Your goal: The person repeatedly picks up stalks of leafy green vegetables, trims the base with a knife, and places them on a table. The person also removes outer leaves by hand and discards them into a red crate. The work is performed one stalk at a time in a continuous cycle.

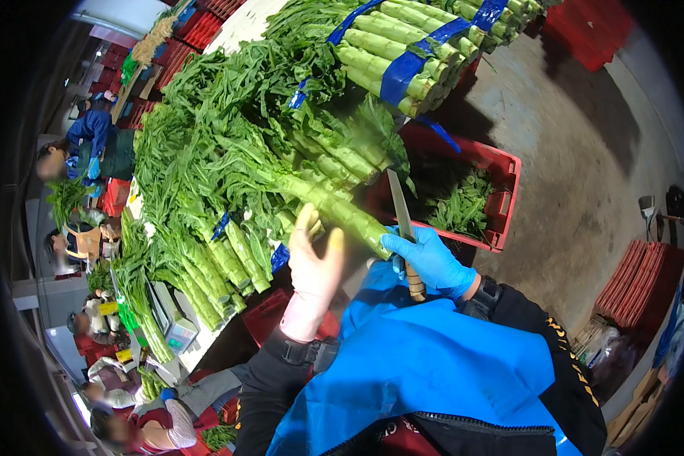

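Observation:
My left hand (314, 268), bare, is beside a thick celtuce stalk (342, 208) with its fingers apart and nothing in them. My right hand (433, 259), in a blue glove, grips a knife (400, 199) by its wooden handle (415, 284), the blade pointing up and away from me. The gloved thumb is at the butt of that same stalk, whose leafy end reaches over the heap. Just beyond lie more celtuce stalks (330, 162) with their leaves on, and bundles bound in blue tape (222, 225) lie to the left.
Taped celtuce bundles (404, 57) are stacked at the far end of the white table (196, 347). Below its edge, a red crate (510, 199) holds leaf trimmings (461, 199). A scale (179, 336) stands at left, with several people beyond. Red crates (632, 279) are stacked at right.

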A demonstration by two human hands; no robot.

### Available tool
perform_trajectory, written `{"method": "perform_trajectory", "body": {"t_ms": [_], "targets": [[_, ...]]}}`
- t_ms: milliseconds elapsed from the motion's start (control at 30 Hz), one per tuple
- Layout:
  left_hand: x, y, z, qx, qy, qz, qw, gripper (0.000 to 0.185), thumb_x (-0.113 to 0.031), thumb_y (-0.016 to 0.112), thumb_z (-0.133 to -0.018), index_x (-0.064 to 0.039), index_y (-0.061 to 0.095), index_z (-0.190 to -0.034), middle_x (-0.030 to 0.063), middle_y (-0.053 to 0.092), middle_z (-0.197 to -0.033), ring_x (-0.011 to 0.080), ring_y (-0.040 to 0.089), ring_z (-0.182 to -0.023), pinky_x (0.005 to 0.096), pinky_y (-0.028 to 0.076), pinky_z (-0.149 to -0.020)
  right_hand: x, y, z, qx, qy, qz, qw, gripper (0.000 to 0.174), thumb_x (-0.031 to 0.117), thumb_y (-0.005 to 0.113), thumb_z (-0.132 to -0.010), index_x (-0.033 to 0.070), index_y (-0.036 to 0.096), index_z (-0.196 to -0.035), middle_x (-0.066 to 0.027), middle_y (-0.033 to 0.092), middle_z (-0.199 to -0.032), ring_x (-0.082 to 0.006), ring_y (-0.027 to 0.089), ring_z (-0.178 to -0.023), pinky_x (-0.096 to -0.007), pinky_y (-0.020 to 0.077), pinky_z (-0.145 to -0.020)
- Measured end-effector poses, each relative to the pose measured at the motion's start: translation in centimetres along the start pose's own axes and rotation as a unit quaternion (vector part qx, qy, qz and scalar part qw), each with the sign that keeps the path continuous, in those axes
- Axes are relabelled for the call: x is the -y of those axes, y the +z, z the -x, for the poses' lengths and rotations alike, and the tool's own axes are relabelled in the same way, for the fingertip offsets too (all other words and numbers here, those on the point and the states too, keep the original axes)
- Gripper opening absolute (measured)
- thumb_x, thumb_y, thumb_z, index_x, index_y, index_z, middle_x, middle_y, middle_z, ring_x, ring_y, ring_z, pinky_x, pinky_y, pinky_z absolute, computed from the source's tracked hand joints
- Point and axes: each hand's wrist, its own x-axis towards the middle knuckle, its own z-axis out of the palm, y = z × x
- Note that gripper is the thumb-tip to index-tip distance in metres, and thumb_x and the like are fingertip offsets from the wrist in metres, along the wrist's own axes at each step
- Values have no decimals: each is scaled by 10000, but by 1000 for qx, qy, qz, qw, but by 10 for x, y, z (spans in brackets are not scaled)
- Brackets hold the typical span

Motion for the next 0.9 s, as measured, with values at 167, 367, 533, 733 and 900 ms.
{"method": "perform_trajectory", "body": {"t_ms": [167,367,533,733,900], "targets": [[19,13,-12,90,-283,480,826,398,-284,604,-1006,-25,538,-1300,180,641,-1255,296,654,-1084,445,544,-947,-13,11,2,32,-23,-31,999,344,339,614,-1005,15,634,-1121,-32,616,-673,-75,554,-531,-236,430,-454],[22,14,-5,64,-288,610,735,510,-198,665,-936,-44,467,-1380,216,626,-1243,341,630,-1056,518,506,-997,-1,18,2,35,-31,21,999,255,253,593,-1018,27,652,-1120,-10,622,-760,-68,573,-602,-233,476,-536],[20,10,0,41,-288,619,729,478,-185,609,-933,-3,510,-1364,209,632,-1230,316,650,-1014,513,514,-1015,15,21,12,77,13,80,994,330,255,743,-905,4,640,-1092,-29,653,-802,-72,590,-625,-243,486,-543],[19,7,2,20,-311,631,710,527,-194,610,-894,-4,515,-1377,185,641,-1170,276,647,-940,471,553,-935,10,25,10,113,42,122,985,348,223,748,-882,2,631,-1124,-42,663,-815,-79,613,-652,-246,494,-554],[19,0,3,33,-283,644,710,545,-204,613,-887,5,516,-1380,176,646,-1144,262,645,-903,440,560,-862,4,22,6,151,11,44,987,298,186,720,-889,7,634,-1111,-36,665,-818,-81,611,-650,-241,491,-555]]}}
